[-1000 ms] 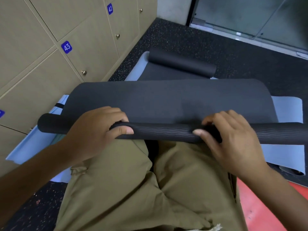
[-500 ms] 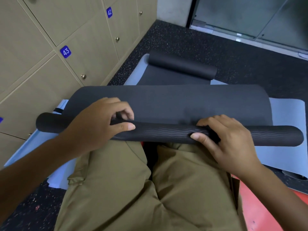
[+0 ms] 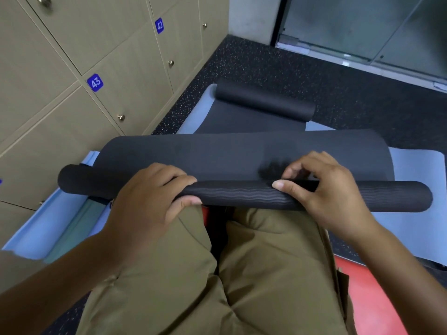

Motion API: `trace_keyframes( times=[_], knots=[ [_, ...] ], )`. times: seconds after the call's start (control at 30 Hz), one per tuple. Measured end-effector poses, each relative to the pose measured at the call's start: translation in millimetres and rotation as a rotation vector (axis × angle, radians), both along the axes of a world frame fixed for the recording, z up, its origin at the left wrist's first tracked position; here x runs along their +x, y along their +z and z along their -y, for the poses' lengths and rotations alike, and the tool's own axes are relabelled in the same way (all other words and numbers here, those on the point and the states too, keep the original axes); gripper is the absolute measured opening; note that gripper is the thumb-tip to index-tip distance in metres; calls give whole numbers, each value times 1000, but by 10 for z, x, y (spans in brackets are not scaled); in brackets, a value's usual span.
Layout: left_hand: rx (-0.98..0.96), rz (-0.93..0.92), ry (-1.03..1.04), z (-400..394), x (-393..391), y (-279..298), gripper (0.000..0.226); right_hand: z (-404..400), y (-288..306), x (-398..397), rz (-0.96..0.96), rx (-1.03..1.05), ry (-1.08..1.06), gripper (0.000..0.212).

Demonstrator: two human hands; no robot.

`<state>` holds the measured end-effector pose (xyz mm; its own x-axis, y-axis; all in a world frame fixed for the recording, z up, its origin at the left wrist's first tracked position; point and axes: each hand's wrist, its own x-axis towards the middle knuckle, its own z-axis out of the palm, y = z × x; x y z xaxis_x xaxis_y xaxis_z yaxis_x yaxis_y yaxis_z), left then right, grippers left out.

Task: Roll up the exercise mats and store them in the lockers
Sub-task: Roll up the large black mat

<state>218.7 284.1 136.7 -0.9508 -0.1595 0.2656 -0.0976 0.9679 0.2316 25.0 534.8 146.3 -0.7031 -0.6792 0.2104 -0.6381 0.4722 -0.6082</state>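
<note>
A black exercise mat (image 3: 242, 155) lies across my knees, its near end wound into a tight roll (image 3: 237, 195) with a wavy ribbed pattern. My left hand (image 3: 147, 201) grips the roll left of centre, fingers over the top and thumb underneath. My right hand (image 3: 331, 189) holds the roll right of centre, thumb laid along its top and fingers curled over the far side. A second black mat (image 3: 263, 102), partly rolled, lies further away on a light blue mat (image 3: 420, 170). Beige lockers (image 3: 125, 76) numbered 42 and 43 line the left wall, their doors closed.
I kneel in olive trousers (image 3: 266, 274) on a dark speckled floor (image 3: 266, 66). A teal mat edge (image 3: 75, 226) shows at the left under the blue one. A red surface (image 3: 377, 298) lies at the lower right. Glass panels (image 3: 362, 25) stand at the back right.
The roll has advanced a little away from me and grown thicker. My right hand's fingers lifted and reset over the roll; my left hand closed down onto it.
</note>
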Motion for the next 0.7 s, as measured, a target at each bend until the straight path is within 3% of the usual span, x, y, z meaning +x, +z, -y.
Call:
trace_keyframes(
  times=[0.1, 0.17, 0.27, 0.37, 0.43, 0.53, 0.7],
  knots=[
    [196, 70, 36, 76, -122, 83, 42, -11, -77, 105, -413, 53, 13, 32],
    [292, 141, 34, 150, -203, 124, 40, -54, -119, 150, -544, 105, 32, 37],
    [404, 253, 32, 283, -348, 173, 40, -87, -196, 151, -550, 161, 35, 50],
    [540, 357, 5, 391, -492, 226, 44, -47, -247, 97, -497, 145, 33, 50],
    [578, 385, -16, 423, -567, 236, 34, -18, -254, 52, -481, 129, 39, 48],
    [622, 241, 12, 410, -623, 228, 3, 33, -222, -29, -448, 136, 31, 49],
    [440, -43, 32, 230, -553, 161, 15, 129, -84, -197, -254, 248, 40, 57]
  ],
)
